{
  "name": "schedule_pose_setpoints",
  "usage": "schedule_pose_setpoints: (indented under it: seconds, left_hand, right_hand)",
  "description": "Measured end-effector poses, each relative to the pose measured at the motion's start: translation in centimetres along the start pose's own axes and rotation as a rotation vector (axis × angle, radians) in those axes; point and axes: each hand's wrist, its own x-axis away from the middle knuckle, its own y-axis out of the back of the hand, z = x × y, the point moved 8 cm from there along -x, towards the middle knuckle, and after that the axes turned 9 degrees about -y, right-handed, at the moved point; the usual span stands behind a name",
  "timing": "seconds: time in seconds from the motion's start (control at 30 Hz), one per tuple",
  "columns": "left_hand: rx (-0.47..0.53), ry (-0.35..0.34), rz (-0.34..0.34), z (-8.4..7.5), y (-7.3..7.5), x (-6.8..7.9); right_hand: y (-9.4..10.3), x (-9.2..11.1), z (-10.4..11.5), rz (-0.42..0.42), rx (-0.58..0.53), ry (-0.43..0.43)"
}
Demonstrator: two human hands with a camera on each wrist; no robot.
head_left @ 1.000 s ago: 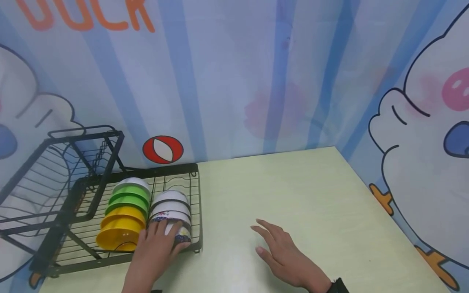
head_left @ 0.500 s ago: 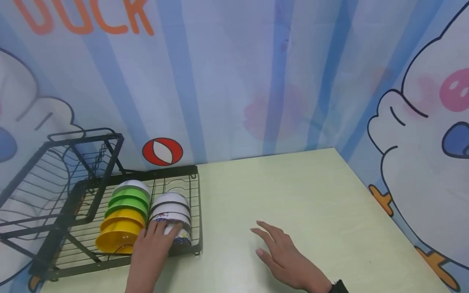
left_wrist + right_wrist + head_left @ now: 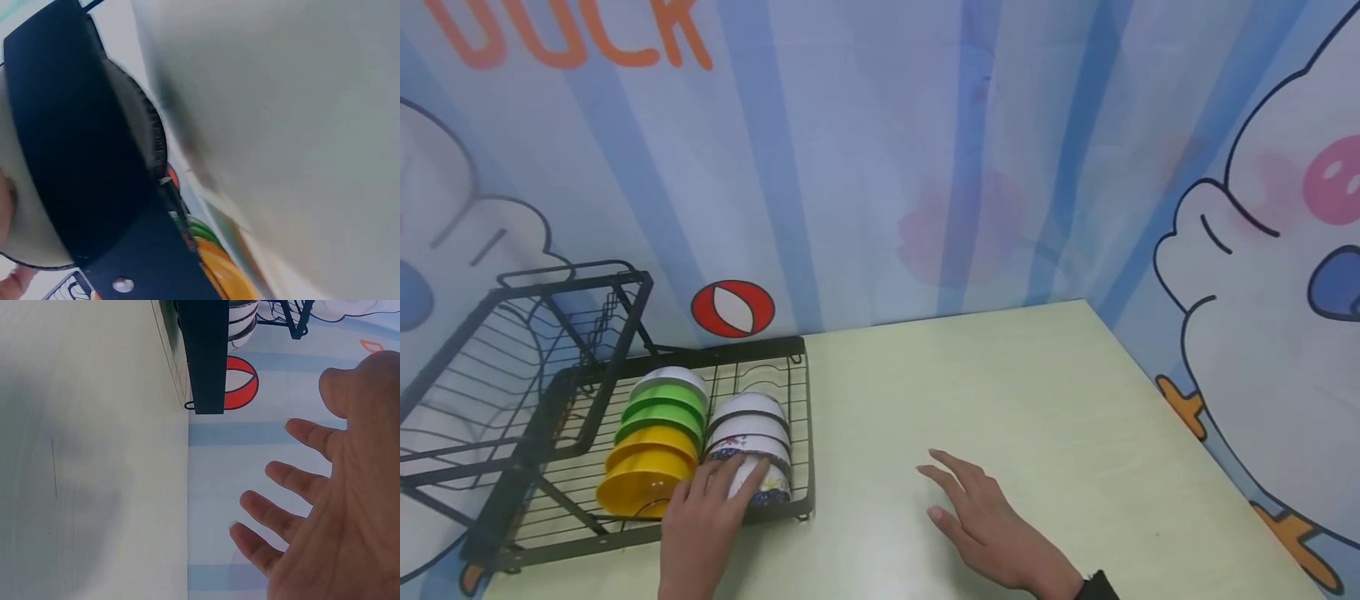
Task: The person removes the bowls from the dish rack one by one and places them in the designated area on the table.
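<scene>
Drawing slightly nearer to us, our left grip (image 3: 700,512) had shifted a little down the front of the floral bowl (image 3: 775,485). A second before, the thumb tip had stuck out at the bowl's lower right; now it no longer showed, and more of the bowl's white surface appeared between the digits. The digits lay spread over the bowl's near left part. Whether they pinched it we could not tell, for the head view hid their undersides and the dark strap (image 3: 81,137) covered much of the left wrist view.

The floral bowl had barely moved: it stood at the near end of the right row in the black dish rack (image 3: 587,543), in front of the other pale bowls (image 3: 748,404). Beside that row, the yellow bowls (image 3: 640,483), green bowls (image 3: 662,390) and white bowl (image 3: 676,375) had kept their order.

Our right grip (image 3: 992,525) had hardly stirred; it hung over the bench (image 3: 970,400) with its fingers apart, touching nothing. We judged the change to be a small adjustment at the floral bowl rather than a lift, with both rows intact and the work resting on the left grip alone.
</scene>
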Motion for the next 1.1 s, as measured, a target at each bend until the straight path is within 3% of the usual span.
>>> schedule_pose_setpoints:
  seconds: [0.07,0.23,0.63,0.93,1.1]
  left_hand:
    - [-0.009,-0.021,-0.051,-0.1,0.3,0.3]
    - [-0.017,-0.043,-0.099,-0.4,0.8,0.8]
    - [-0.020,-0.042,-0.115,-0.9,1.8,0.8]
    - [-0.060,-0.072,-0.310,-1.5,3.1,1.1]
    - [-0.075,-0.082,-0.349,-1.7,3.6,1.2]
  right_hand:
    - [0.0,0.0,-0.1,0.006,-0.005,-0.006]
    - [-0.2,-0.1,-0.4,0.036,-0.006,-0.025]
    - [0.2,-0.3,-0.9,0.037,-0.008,-0.049]
    - [0.3,-0.1,-1.0,0.051,-0.029,-0.076]
    - [0.4,-0.1,-0.9,0.048,-0.037,-0.075]
